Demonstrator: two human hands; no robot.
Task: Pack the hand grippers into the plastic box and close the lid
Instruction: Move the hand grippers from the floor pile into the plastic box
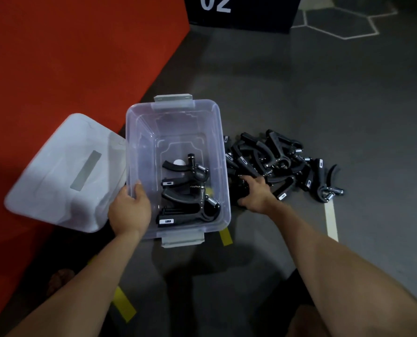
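Left hand [129, 210] clamps the clear plastic box [221, 147] at its near-left rim; two hand grippers [190, 190] lie inside. Right hand [253, 193] closes on one from the floor pile [275, 161]. Lid [64, 173] lies off, left. "02" marks a black block [241, 13].

Lid [64, 176] lies left of the box [217, 132]; hand grippers [270, 161] are piled right of it.
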